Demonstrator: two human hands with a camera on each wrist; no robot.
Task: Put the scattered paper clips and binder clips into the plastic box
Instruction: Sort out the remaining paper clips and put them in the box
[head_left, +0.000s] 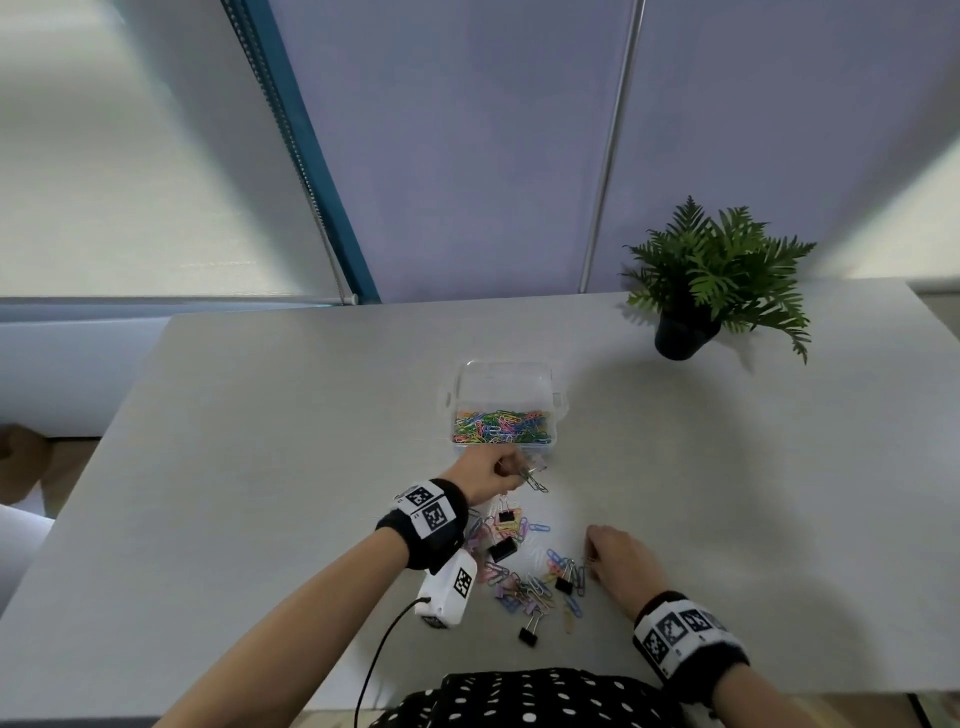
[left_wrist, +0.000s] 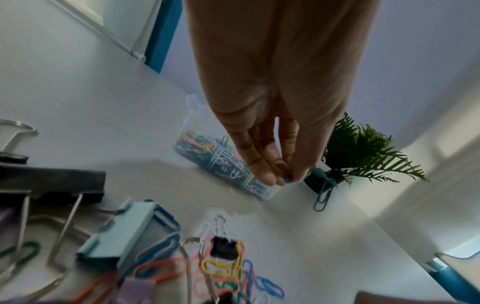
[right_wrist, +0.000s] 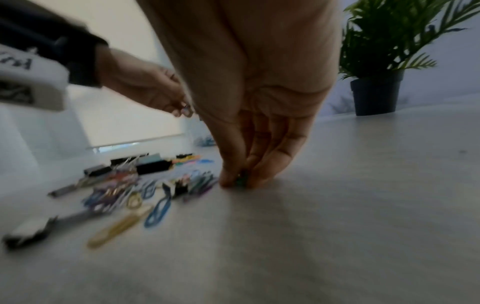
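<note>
Pale table (head_left: 260, 467) bearing clear plastic box (head_left: 503, 382), scattered clips (head_left: 524, 571), potted plant (head_left: 685, 332).

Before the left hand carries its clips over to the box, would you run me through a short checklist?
1. Plastic box open on top: ok, paper clips already lie inside.
2. Left hand has a firm pinch: ok, though a teal paper clip dangles loosely below the fingers.
3. Path to the box free: ok, the box stands just beyond the hand.
4. Right hand has its clip: cannot tell, fingertips pinch something small and blurred at the table.
5. Pile remaining: not ok, many clips and binder clips left.
</note>
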